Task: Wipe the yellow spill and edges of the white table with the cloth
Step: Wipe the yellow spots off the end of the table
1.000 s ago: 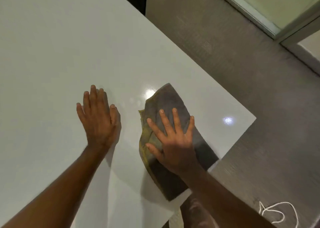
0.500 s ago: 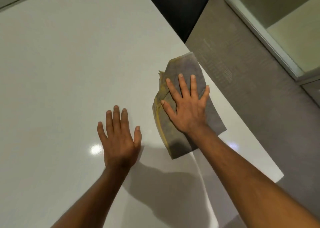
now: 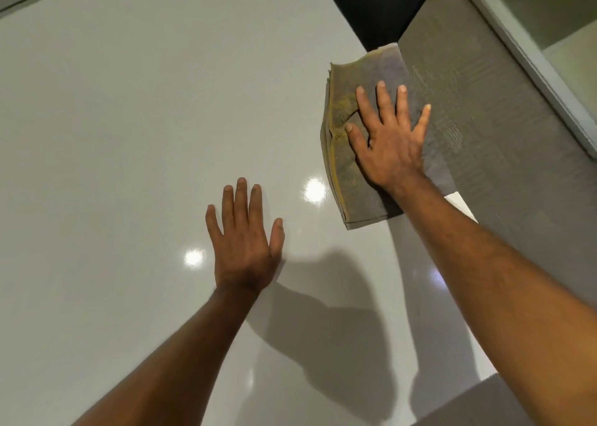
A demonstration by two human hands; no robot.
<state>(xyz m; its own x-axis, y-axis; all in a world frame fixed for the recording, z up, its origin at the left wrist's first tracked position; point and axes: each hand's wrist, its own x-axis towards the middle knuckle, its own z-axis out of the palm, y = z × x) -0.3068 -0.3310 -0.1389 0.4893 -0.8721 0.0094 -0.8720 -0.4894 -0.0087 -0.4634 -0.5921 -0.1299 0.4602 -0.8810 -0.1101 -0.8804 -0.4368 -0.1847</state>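
Observation:
A folded grey cloth (image 3: 361,180) with yellow stains along its left folds lies on the right edge of the glossy white table (image 3: 129,134), part of it reaching over the edge. My right hand (image 3: 387,138) presses flat on the cloth, fingers spread. My left hand (image 3: 245,238) rests flat on the bare tabletop, to the left of the cloth and nearer to me, holding nothing. I see no yellow spill on the tabletop itself.
The table's right edge runs diagonally from the far middle to the near right. Beyond it is grey carpeted floor (image 3: 504,154), a dark gap (image 3: 371,2) at the top, and a pale frame (image 3: 529,67) at the upper right.
My right hand has slid the cloth away from me along the table's right edge, from near the corner. My left hand stayed flat on the table.

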